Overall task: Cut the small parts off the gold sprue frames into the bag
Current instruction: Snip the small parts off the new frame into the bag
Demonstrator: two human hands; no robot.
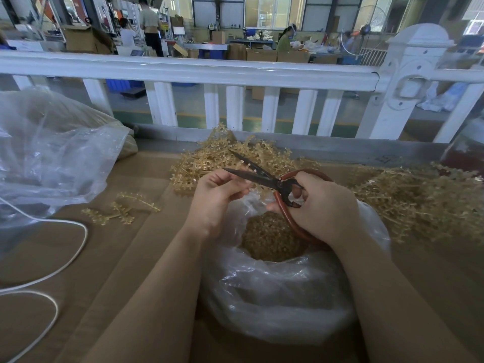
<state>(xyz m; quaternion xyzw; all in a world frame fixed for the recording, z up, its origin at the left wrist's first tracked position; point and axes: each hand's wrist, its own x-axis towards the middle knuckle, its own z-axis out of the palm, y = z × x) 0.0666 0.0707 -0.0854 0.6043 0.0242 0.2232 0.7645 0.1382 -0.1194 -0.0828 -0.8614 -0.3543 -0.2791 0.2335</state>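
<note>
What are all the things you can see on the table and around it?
scissors: one, dark blades open, red-brown handles, above the bag
bag: one, clear plastic, front middle, holding small gold parts
sprue frame pile: one, gold, behind the hands
second sprue pile: one, gold, right side
loose sprue frames: a few, gold, left of the hands
big bag: one, clear plastic, far left
cord: one, white, left front
fence: one, white, behind the table
table: one, brown
left hand: pinches a thin gold sprue at the blades
right hand: grips the scissors' handles
</note>
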